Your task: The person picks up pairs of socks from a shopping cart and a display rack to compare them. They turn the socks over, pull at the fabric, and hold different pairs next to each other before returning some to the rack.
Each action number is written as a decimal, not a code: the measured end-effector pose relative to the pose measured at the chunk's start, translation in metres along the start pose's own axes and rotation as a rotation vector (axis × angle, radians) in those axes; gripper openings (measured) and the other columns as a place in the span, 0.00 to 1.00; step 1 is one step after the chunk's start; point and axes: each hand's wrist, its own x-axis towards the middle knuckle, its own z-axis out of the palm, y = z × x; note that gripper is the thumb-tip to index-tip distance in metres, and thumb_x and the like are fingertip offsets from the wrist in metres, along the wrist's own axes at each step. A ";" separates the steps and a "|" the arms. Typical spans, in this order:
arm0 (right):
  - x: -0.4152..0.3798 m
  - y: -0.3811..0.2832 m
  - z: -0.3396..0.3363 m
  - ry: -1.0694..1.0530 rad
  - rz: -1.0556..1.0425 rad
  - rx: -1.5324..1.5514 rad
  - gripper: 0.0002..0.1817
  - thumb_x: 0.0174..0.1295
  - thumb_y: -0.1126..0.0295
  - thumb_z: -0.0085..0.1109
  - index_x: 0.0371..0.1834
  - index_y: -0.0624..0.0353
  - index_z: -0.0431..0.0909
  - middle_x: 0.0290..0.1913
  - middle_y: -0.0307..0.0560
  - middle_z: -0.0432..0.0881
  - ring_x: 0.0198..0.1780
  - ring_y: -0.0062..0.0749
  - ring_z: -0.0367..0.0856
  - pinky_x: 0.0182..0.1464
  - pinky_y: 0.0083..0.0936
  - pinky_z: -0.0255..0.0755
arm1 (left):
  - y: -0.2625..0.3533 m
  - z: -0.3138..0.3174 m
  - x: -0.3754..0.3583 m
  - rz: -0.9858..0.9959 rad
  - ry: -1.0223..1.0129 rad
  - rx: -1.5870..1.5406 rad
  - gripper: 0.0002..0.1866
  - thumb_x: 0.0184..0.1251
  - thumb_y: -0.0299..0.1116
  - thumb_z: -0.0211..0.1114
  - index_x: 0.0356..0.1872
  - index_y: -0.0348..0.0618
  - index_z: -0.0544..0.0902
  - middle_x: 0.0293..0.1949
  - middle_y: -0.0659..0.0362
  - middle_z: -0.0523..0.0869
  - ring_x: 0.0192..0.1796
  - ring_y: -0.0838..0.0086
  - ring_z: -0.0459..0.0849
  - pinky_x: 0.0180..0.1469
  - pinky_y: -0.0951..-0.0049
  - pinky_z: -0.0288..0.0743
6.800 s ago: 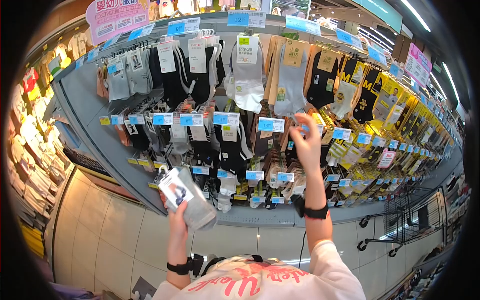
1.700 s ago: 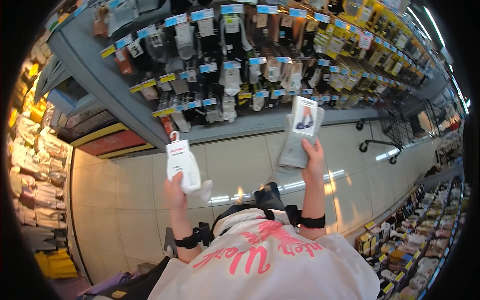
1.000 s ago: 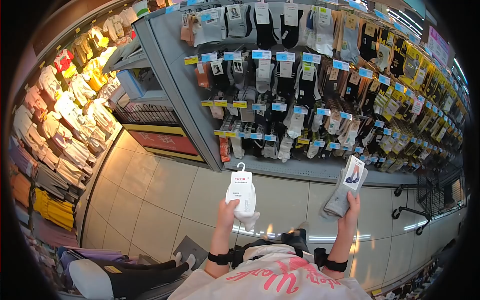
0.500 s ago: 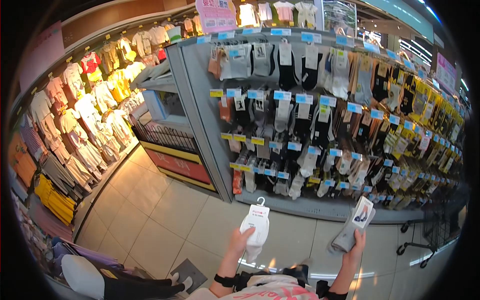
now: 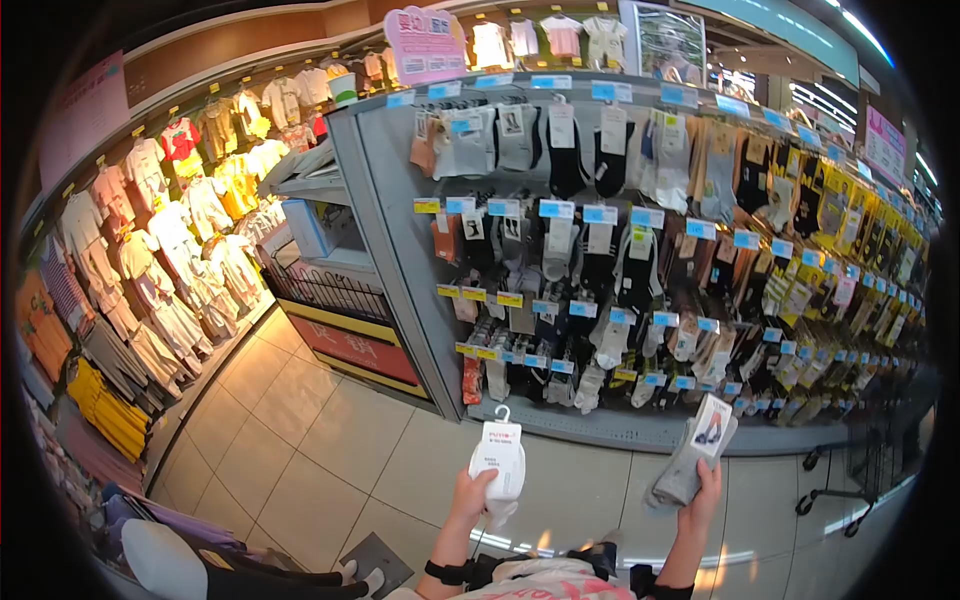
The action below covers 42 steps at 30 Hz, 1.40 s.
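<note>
While the sock rack point(image 5: 570, 428) is standing ahead, the left hand point(image 5: 472, 495) is pinching the white sock pack point(image 5: 498, 465), which is standing nearly upright in front of the rack's left part, its hook point(image 5: 503, 412) pointing toward the rack. The right hand point(image 5: 703, 490) is gripping the grey sock pack point(image 5: 678, 475), which is leaning rightward in front of the rack's middle. Neither pack is hanging on the rack. The step in hand seems to be holding both packs up, level with each other but well apart; the next move is probably calling for a firm pinch on each, and, since neither hand is being left free, anything more from the rack would be needing one hand emptied. Counted, the hands are holding one white pack and one grey pack, and are wearing two black wristbands point(image 5: 450, 573). Four tiers of socks point(image 5: 567, 150) are hanging at the rack's left end, too crowded for counting singly. One dark cart point(image 5: 880, 450) is standing by the rack's right end.
</note>
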 end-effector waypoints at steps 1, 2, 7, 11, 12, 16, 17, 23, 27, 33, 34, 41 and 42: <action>0.001 -0.002 0.007 -0.033 0.018 0.003 0.23 0.52 0.76 0.49 0.54 0.65 0.61 0.48 0.49 0.71 0.48 0.34 0.71 0.51 0.27 0.64 | -0.002 -0.001 0.004 0.059 0.047 -0.001 0.17 0.49 0.27 0.57 0.41 0.30 0.73 0.36 0.54 0.79 0.37 0.71 0.78 0.40 0.73 0.72; 0.001 -0.005 0.014 -0.036 0.032 -0.001 0.23 0.52 0.76 0.49 0.54 0.65 0.61 0.48 0.49 0.71 0.48 0.34 0.72 0.50 0.27 0.64 | -0.003 0.000 0.006 0.094 0.077 0.007 0.17 0.49 0.27 0.57 0.41 0.29 0.73 0.36 0.54 0.79 0.37 0.71 0.78 0.40 0.73 0.72; 0.008 -0.010 0.037 -0.075 -0.048 -0.082 0.22 0.51 0.77 0.55 0.50 0.67 0.63 0.45 0.47 0.73 0.47 0.29 0.71 0.50 0.23 0.64 | 0.013 0.003 0.019 0.089 -0.008 -0.066 0.19 0.48 0.26 0.52 0.44 0.29 0.71 0.39 0.53 0.77 0.39 0.70 0.78 0.42 0.72 0.71; 0.012 -0.005 0.045 -0.121 -0.056 -0.075 0.22 0.51 0.77 0.55 0.50 0.68 0.63 0.47 0.47 0.72 0.47 0.27 0.71 0.50 0.23 0.63 | 0.026 0.004 0.017 0.094 -0.013 -0.049 0.20 0.49 0.26 0.50 0.46 0.29 0.68 0.41 0.52 0.76 0.42 0.68 0.77 0.45 0.71 0.70; 0.015 -0.003 0.050 -0.115 -0.057 -0.073 0.22 0.51 0.77 0.55 0.50 0.68 0.63 0.47 0.47 0.72 0.47 0.27 0.71 0.50 0.23 0.63 | 0.028 0.002 0.018 0.072 -0.003 -0.037 0.21 0.49 0.27 0.50 0.47 0.29 0.67 0.42 0.52 0.76 0.43 0.68 0.76 0.46 0.71 0.69; 0.022 0.004 0.075 -0.203 -0.049 -0.048 0.23 0.50 0.77 0.56 0.51 0.68 0.63 0.47 0.47 0.72 0.47 0.27 0.71 0.50 0.23 0.63 | 0.035 -0.013 0.027 0.093 -0.018 -0.085 0.21 0.49 0.27 0.50 0.47 0.29 0.67 0.41 0.52 0.76 0.43 0.67 0.76 0.46 0.71 0.69; 0.025 0.007 0.082 -0.224 -0.061 -0.036 0.24 0.49 0.77 0.56 0.51 0.68 0.63 0.47 0.47 0.72 0.47 0.27 0.71 0.50 0.23 0.63 | 0.040 -0.014 0.027 0.089 -0.011 -0.091 0.21 0.49 0.26 0.50 0.47 0.29 0.67 0.42 0.52 0.76 0.43 0.67 0.76 0.46 0.71 0.69; 0.034 0.038 0.120 -0.197 0.005 -0.025 0.24 0.48 0.80 0.54 0.52 0.68 0.63 0.48 0.47 0.71 0.48 0.29 0.71 0.51 0.23 0.62 | 0.051 -0.047 0.042 0.129 0.076 -0.071 0.22 0.47 0.25 0.51 0.48 0.29 0.67 0.43 0.52 0.76 0.44 0.68 0.76 0.46 0.71 0.69; 0.050 0.070 0.131 -0.227 0.018 -0.043 0.22 0.50 0.78 0.53 0.51 0.65 0.64 0.46 0.45 0.73 0.45 0.29 0.72 0.48 0.24 0.65 | 0.051 -0.074 0.042 0.128 0.135 -0.099 0.21 0.46 0.25 0.51 0.46 0.29 0.68 0.41 0.52 0.76 0.43 0.68 0.76 0.45 0.71 0.70; 0.117 0.075 0.187 -0.315 -0.020 -0.137 0.24 0.49 0.77 0.55 0.52 0.67 0.63 0.48 0.47 0.71 0.48 0.28 0.70 0.50 0.22 0.62 | 0.025 -0.113 0.056 0.074 0.263 -0.203 0.22 0.47 0.26 0.50 0.48 0.32 0.67 0.42 0.53 0.76 0.43 0.67 0.76 0.44 0.70 0.71; 0.133 0.075 0.198 -0.326 -0.022 -0.108 0.24 0.49 0.77 0.55 0.52 0.67 0.63 0.48 0.47 0.71 0.48 0.28 0.70 0.50 0.22 0.62 | 0.026 -0.114 0.058 0.082 0.316 -0.211 0.22 0.47 0.26 0.50 0.48 0.32 0.67 0.42 0.53 0.76 0.43 0.67 0.76 0.44 0.70 0.71; 0.218 0.095 0.283 -0.392 -0.115 -0.006 0.22 0.52 0.77 0.53 0.51 0.67 0.64 0.48 0.45 0.72 0.47 0.28 0.70 0.50 0.22 0.61 | 0.058 -0.127 0.096 0.166 0.494 -0.199 0.19 0.52 0.27 0.51 0.48 0.32 0.69 0.40 0.54 0.77 0.39 0.69 0.78 0.42 0.72 0.72; 0.229 0.102 0.292 -0.395 -0.122 -0.008 0.21 0.52 0.77 0.53 0.51 0.67 0.64 0.47 0.45 0.72 0.47 0.28 0.70 0.50 0.22 0.61 | 0.066 -0.128 0.104 0.195 0.535 -0.214 0.19 0.52 0.28 0.51 0.48 0.32 0.69 0.40 0.54 0.77 0.40 0.69 0.78 0.41 0.72 0.72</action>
